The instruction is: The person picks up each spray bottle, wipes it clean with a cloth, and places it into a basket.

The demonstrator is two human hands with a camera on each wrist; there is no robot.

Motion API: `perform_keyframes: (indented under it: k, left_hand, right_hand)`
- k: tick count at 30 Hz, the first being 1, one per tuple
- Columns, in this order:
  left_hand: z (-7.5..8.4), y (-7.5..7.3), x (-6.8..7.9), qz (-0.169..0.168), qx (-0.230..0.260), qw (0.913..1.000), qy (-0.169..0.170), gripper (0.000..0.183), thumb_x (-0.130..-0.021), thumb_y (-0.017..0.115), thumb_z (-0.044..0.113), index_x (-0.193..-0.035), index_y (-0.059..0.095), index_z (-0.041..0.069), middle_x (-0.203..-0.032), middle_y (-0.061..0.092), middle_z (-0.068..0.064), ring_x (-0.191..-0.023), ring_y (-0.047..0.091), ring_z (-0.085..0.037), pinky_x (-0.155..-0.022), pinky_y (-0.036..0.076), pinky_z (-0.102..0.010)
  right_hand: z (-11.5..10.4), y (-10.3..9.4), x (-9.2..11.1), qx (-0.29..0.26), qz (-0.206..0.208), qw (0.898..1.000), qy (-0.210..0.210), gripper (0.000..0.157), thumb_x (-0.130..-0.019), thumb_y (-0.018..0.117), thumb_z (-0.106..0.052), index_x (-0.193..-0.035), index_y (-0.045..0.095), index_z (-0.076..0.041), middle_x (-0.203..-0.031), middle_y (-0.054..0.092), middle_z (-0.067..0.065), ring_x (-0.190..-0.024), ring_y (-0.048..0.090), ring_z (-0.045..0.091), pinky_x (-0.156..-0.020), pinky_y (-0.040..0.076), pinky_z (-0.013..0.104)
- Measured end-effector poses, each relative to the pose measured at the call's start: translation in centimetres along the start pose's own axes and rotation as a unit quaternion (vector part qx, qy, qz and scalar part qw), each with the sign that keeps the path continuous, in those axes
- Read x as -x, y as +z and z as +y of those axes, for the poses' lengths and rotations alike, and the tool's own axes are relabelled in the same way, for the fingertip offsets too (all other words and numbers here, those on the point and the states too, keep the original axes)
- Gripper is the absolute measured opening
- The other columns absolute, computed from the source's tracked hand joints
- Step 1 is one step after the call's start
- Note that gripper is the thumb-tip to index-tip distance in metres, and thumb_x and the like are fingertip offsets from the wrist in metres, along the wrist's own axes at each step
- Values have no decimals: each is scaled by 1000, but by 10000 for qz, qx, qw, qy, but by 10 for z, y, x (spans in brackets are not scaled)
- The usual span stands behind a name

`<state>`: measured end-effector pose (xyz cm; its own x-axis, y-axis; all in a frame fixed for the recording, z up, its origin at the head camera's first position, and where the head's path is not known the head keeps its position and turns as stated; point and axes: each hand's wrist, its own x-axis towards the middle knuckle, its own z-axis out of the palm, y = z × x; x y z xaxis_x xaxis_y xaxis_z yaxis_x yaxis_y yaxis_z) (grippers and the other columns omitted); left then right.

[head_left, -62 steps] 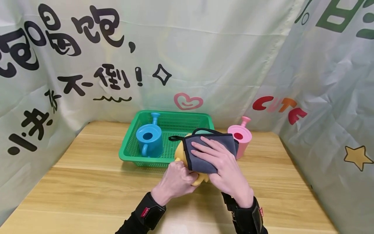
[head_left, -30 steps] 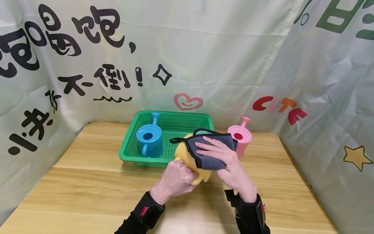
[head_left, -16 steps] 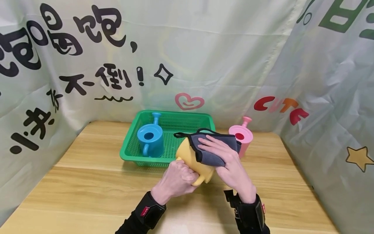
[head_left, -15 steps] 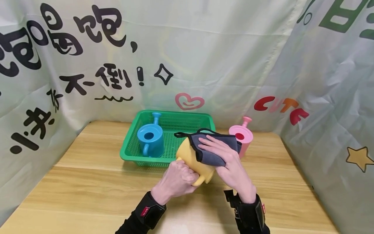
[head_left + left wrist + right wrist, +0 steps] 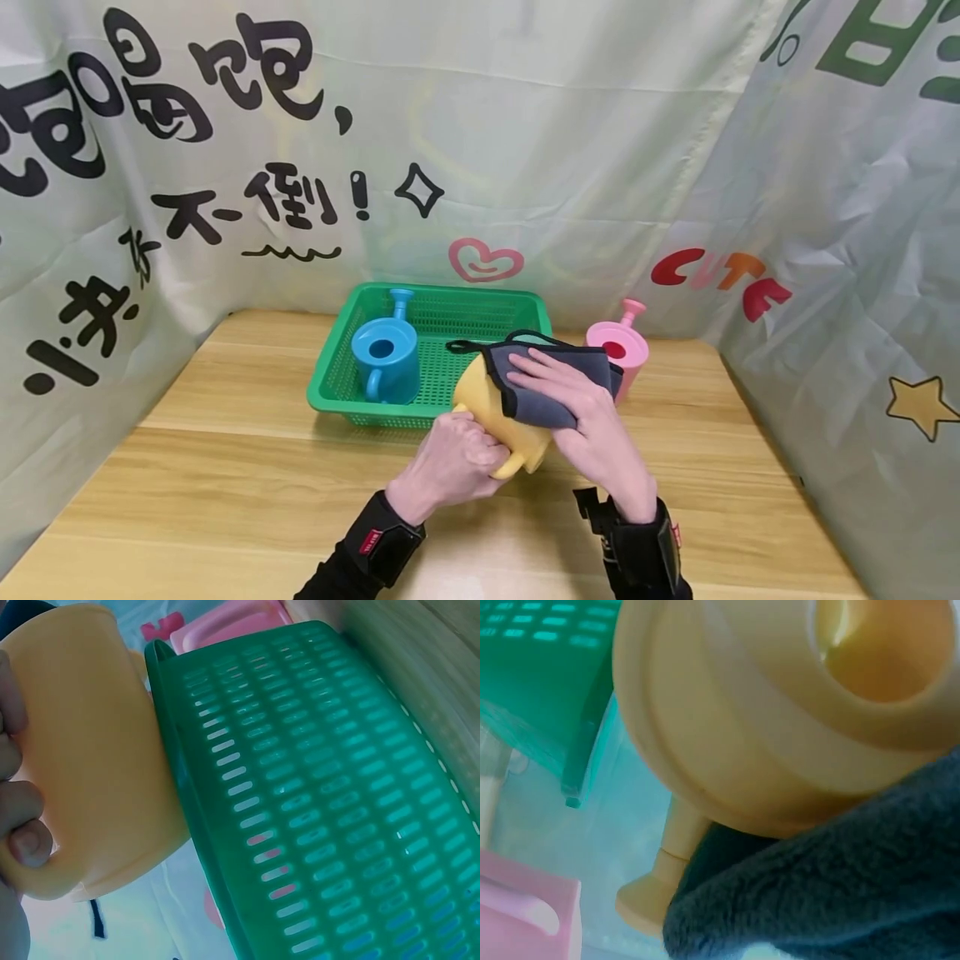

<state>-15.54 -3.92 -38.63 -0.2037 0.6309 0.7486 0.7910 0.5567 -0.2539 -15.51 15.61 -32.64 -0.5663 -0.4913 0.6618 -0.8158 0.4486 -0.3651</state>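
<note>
In the head view my left hand grips the handle of a yellow watering can, held tilted in front of the green basket. My right hand lies with straight fingers over a grey cloth with black edging and a loop, pressing it on the can's side. The left wrist view shows curled fingers round the handle beside the yellow body. In the right wrist view, the can's round top opening faces the camera, and the fluffy cloth covers part of its side near the spout.
A green perforated basket stands at the back of the wooden table, with a blue watering can upright in it. To its right a pink watering can stands on the table, partly behind the cloth. Printed fabric hangs behind and beside the table.
My right hand has slid the cloth up and to the right along the yellow can, uncovering more of its body. The left hand stays on the handle. The last half second shows little motion.
</note>
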Motion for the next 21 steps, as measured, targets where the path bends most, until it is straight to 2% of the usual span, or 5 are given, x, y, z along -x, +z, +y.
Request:
perform_keyframes:
  k: [6,11,16,21]
  left_hand:
    - [-3,0,1,18,-47,10000,30,36,-74,67,26,-47,43,23,-43,33,12,-40,40,-5,-41,38,-24]
    - [-5,-1,2,-19,1,10000,-76,38,-72,70,25,-46,42,22,-43,32,11,-39,39,-5,-40,39,-23]
    - [-8,0,2,-63,-37,9999,-98,38,-72,70,25,-46,41,22,-41,34,11,-38,39,-4,-41,39,-24]
    - [-7,0,3,-69,40,9997,-215,40,-74,70,28,-47,40,22,-41,33,12,-38,39,-4,-41,39,-25]
  right_hand:
    - [-4,-3,-3,-458,-33,9969,-632,39,-79,53,11,-107,73,-8,-120,66,8,-125,47,33,-103,36,52]
    - [-4,-5,-3,-799,-90,9938,-772,40,-77,53,13,-105,73,-7,-114,69,8,-124,48,34,-102,36,51]
    - [-1,-7,-2,-939,-113,9932,-682,41,-78,51,13,-107,73,-6,-115,68,9,-125,47,35,-104,35,52]
    - [-2,-4,-1,-614,120,9980,-130,42,-83,49,12,-114,70,-7,-121,66,7,-126,47,31,-104,34,52]
